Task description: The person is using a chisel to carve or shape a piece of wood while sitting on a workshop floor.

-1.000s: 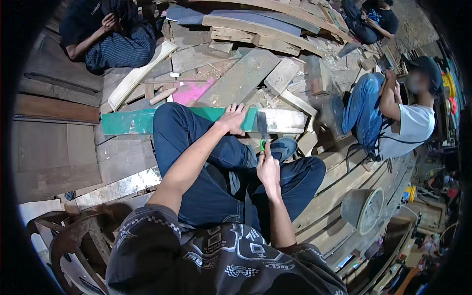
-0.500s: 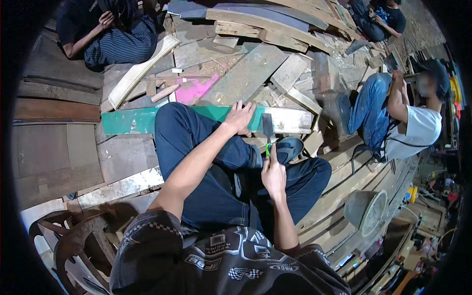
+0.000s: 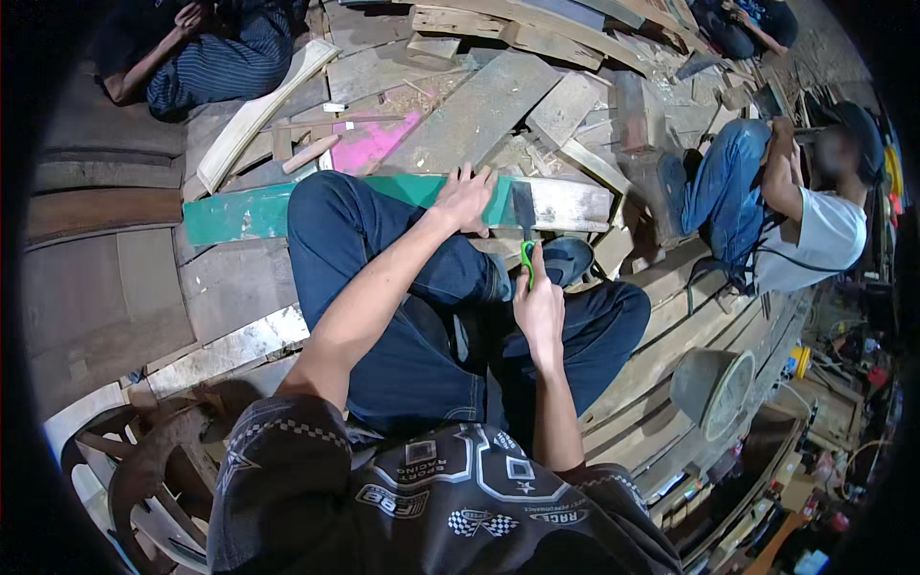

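A long wooden board (image 3: 565,204) lies across in front of my bent legs, coated in green paint on its left and middle and bare, whitish wood at its right end. My left hand (image 3: 465,199) rests on the green part with fingers spread, pressing on it. In my closed right hand (image 3: 540,311) is a paint scraper (image 3: 523,213) with a green handle and a flat grey blade. Its blade lies over the board where green meets bare wood, right of my left hand. From this view I cannot tell how firmly the blade touches.
Loose planks (image 3: 470,115) and a pink-painted piece (image 3: 379,142) lie beyond the board. A person in a white shirt (image 3: 813,240) sits at right; two others sit farther off. A grey bucket (image 3: 711,391) stands on slats at right. A curved wooden chair (image 3: 144,479) is at lower left.
The scraper and my right hand have shifted slightly up the picture, with the handle tilting a little. My left hand stays on the board. The whole view has shifted slightly.
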Demonstrator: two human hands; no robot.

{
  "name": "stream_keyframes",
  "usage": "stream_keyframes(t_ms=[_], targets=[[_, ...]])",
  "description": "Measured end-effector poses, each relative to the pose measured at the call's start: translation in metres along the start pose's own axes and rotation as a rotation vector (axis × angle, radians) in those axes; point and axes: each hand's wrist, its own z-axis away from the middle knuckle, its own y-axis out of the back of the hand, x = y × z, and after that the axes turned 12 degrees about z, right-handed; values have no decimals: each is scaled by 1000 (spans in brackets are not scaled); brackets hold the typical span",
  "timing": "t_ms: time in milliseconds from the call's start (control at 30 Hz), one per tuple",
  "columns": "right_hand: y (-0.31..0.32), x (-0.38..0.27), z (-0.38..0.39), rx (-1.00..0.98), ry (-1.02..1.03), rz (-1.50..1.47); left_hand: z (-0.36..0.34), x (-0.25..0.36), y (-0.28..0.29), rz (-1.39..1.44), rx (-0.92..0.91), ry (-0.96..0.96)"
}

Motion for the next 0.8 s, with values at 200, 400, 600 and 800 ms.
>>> stream_keyframes(t_ms=[200, 400, 600, 800], targets=[[-1, 7, 14, 4, -14, 35, 5, 8, -7, 57, 7, 6], [0, 0, 17, -20, -10, 54, 8, 2, -6, 90, -3, -3], [-2, 0, -1, 4, -23, -1, 3, 2, 7, 43, -18, 7], [0, 12, 10, 15, -12, 23, 1, 4, -6, 16, 64, -38]])
